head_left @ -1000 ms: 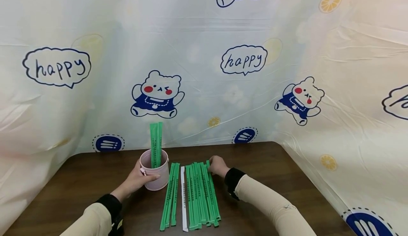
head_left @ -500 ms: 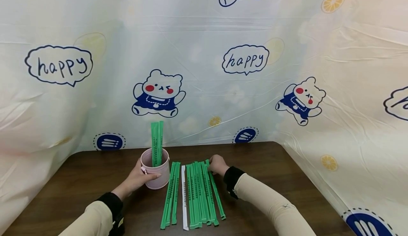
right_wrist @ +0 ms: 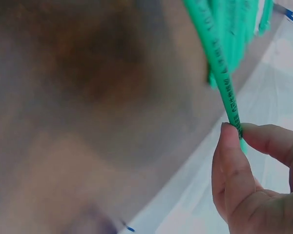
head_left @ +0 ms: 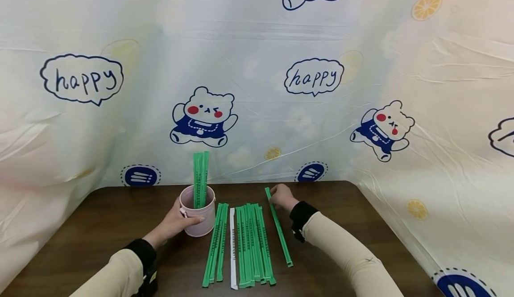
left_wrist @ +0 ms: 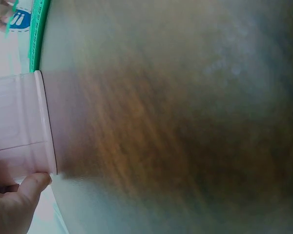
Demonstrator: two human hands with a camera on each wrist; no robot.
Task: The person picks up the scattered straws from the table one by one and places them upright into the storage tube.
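Observation:
My left hand (head_left: 173, 224) grips a pink bucket (head_left: 202, 221) from its left side, thumb across the front; the left wrist view shows the thumb against the bucket (left_wrist: 19, 122). Several green sticks (head_left: 200, 176) stand upright inside it. Between thumb and fingers, my right hand (head_left: 283, 197) pinches one green stick (head_left: 279, 230) near its far end, to the right of the row. In the right wrist view the hand (right_wrist: 259, 170) holds that stick (right_wrist: 219, 68) by its tip. A row of green sticks (head_left: 253, 243) lies side by side on the table.
One white stick (head_left: 233, 252) lies among the green ones, with a small group of green sticks (head_left: 216, 248) on its left. The brown wooden table (head_left: 341, 230) ends at a printed curtain (head_left: 257, 87) behind.
My right hand has drawn one green stick away from the row, to the right and slightly farther back. My left hand keeps its grip on the bucket.

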